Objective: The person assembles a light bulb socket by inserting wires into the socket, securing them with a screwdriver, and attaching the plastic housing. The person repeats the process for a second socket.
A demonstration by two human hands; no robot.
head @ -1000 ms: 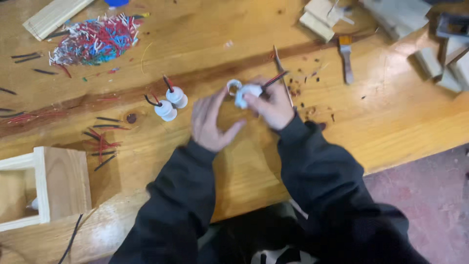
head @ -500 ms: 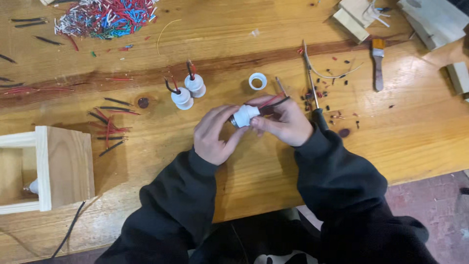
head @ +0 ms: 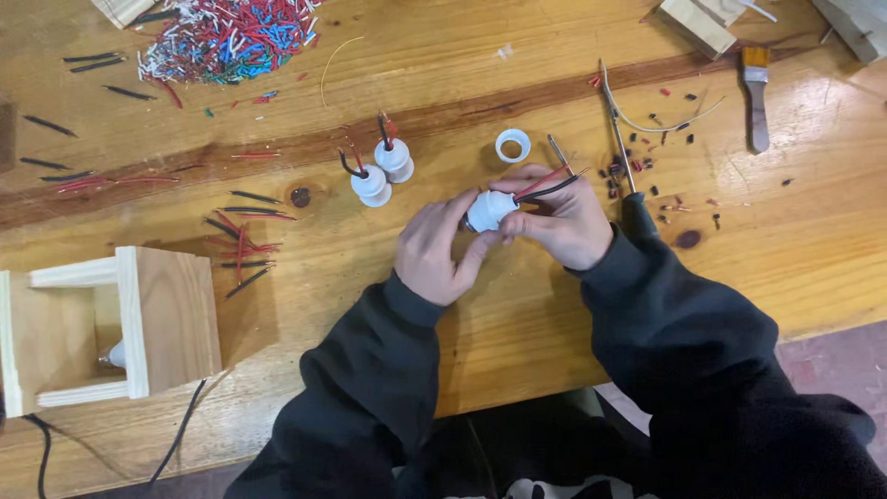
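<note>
Both hands have drawn nearer me, away from the loose white plastic ring (head: 513, 145). Left hand (head: 434, 249) and right hand (head: 559, 217) pinch the white lamp socket (head: 488, 211), its red and black wires (head: 552, 183) pointing away.

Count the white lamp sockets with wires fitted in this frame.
3: one white socket held between the left hand and right hand; two sockets standing side by side on the table, left of the hands.

Three white lamp sockets (head: 488, 211), one white ring (head: 513, 145), one paintbrush (head: 756, 88), one wooden box (head: 111, 323).
</note>
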